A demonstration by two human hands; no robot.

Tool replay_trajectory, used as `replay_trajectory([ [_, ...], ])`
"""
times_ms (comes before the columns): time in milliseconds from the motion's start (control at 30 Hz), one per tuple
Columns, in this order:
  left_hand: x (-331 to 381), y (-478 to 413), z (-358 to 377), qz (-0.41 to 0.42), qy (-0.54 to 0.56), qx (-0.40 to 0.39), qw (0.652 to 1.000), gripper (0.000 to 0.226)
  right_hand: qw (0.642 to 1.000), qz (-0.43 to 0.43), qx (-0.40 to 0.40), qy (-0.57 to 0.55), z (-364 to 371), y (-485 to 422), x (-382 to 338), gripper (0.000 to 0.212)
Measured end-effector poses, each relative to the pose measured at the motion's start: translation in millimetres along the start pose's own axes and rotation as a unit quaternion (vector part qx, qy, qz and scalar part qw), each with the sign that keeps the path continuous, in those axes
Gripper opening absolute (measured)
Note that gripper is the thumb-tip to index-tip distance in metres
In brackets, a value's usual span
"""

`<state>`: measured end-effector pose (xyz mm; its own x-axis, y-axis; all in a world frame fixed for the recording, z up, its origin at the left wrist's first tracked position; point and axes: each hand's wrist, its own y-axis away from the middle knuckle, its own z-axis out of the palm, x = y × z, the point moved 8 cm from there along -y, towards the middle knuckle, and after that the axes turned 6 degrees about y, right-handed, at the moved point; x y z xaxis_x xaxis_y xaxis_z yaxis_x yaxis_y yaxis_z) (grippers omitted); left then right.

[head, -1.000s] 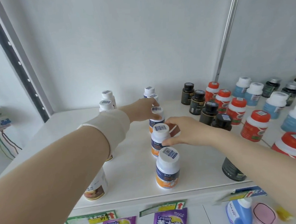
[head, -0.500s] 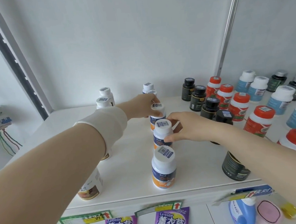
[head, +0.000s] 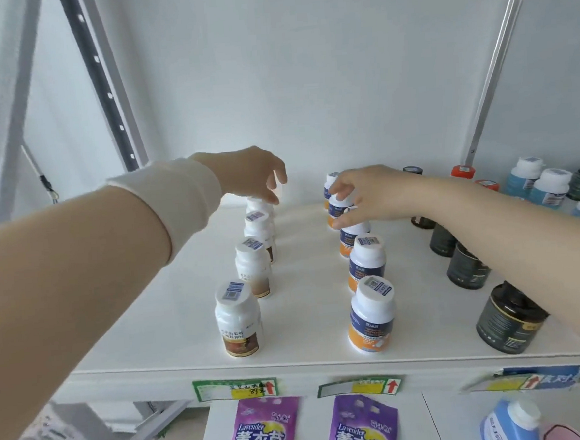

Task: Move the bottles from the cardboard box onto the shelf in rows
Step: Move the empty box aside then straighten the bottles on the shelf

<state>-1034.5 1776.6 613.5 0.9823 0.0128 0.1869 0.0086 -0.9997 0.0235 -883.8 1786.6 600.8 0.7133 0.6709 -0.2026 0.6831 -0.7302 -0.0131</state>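
Two rows stand on the shelf: brown-labelled bottles left, orange-and-blue bottles right. Farther back, the right hand curls its fingers round a rear bottle; the left hand hangs loose-fingered, empty, over its row. Light, rigid, smooth plastic, I'd judge: best gripped round the cap.
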Motion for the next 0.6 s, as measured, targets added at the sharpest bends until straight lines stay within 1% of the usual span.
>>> replay_trajectory([
  [133, -32.4, 19.9, 1.6, 0.003, -0.063, -0.019, 0.998, 0.037, 0.998, -0.01, -0.019, 0.059, 12.2, -9.8, -41.1, 0.063],
  [233, -49.3, 28.3, 11.7, 0.014, -0.108, -0.04, 0.993, 0.042, 0.995, -0.006, -0.038, 0.097, 30.0, -19.3, -62.7, 0.066],
  [433, -75.9, 21.6, 40.8, 0.034, -0.174, -0.059, 0.982, 0.051, 0.995, 0.004, -0.04, 0.095, 63.5, -26.2, -81.3, 0.066],
  [533, -78.7, 12.7, 47.8, 0.041, -0.171, -0.052, 0.983, 0.054, 0.994, 0.018, -0.043, 0.099, 73.1, -25.6, -80.1, 0.067],
  [600, -79.6, 9.2, 50.6, 0.037, -0.114, -0.039, 0.992, 0.055, 0.994, 0.022, -0.04, 0.099, 78.3, -26.8, -81.2, 0.067],
])
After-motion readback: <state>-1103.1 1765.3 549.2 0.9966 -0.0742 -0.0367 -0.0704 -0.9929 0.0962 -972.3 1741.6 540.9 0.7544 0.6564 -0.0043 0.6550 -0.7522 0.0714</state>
